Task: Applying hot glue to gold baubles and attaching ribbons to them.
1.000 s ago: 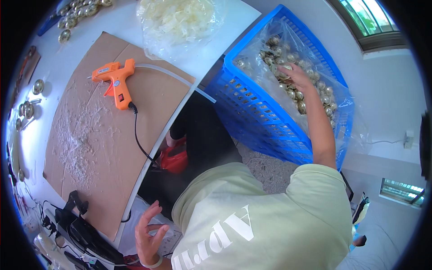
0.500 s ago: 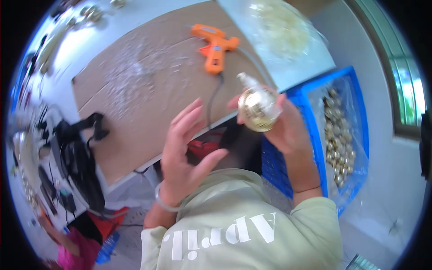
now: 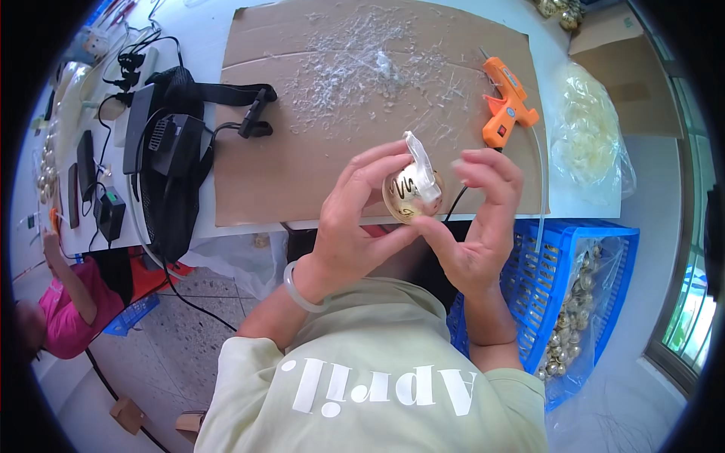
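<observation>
My left hand (image 3: pixel 346 226) grips a shiny gold ball ornament (image 3: pixel 400 205) with dark squiggly marks, its fingers behind and its thumb beneath. A whitish translucent strip (image 3: pixel 424 172) stands up from the ball's top and drapes over its right side. Close by on the right, my right hand (image 3: pixel 477 234) is open, fingers curved and apart from its thumb. That thumb's tip is at the ball's lower edge; whether it presses there I cannot tell. Beyond the right hand, an orange glue gun (image 3: pixel 507 102) lies on a brown cardboard sheet (image 3: pixel 302 177).
Glue scraps (image 3: pixel 370 64) litter the cardboard. To its left lie a black strapped bag (image 3: pixel 177 151) and cables. A clear bag of pale pieces (image 3: pixel 593 143) sits at right. Below it, a blue crate (image 3: pixel 532 264) holds gold balls (image 3: pixel 570 325). A person in pink (image 3: pixel 79 306) sits far left.
The ball has passed from my right hand to my left, which has closed on it. My right hand has let go and opened beside it. The whole view has swung leftward.
</observation>
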The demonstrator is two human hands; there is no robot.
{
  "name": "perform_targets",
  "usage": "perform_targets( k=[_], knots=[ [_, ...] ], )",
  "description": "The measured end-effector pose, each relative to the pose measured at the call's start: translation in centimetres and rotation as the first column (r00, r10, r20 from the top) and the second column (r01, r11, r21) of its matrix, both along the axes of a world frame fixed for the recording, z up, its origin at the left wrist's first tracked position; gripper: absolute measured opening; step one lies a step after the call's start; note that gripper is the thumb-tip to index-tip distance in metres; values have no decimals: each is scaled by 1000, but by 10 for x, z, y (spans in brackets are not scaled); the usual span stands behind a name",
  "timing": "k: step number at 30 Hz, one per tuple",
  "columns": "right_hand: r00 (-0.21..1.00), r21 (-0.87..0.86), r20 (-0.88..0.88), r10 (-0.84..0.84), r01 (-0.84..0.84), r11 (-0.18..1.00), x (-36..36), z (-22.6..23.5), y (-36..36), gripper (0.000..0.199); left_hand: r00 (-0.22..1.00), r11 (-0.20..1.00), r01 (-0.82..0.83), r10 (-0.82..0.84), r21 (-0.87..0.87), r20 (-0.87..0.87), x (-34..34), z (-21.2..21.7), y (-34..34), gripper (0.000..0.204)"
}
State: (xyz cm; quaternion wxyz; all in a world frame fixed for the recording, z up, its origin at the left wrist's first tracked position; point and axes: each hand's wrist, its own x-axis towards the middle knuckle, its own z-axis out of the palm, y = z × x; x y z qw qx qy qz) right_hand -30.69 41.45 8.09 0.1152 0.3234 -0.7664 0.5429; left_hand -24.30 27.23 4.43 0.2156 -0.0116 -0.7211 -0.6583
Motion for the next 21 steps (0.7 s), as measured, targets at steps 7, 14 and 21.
perform_targets(
  k=[7,14,21],
  knots=[
    [901,-261,371,224,-130,956,-6,8,15,12,992,973,106,-118,204,48,5,-3,3,66],
    [820,-343,469,328,-173,923,-22,12,26,16,972,943,229,-234,242,-7,9,-5,-1,68],
    [809,-233,508,295,-201,952,-29,22,29,14,914,917,395,-398,47,81,9,3,-11,67]
  ],
)
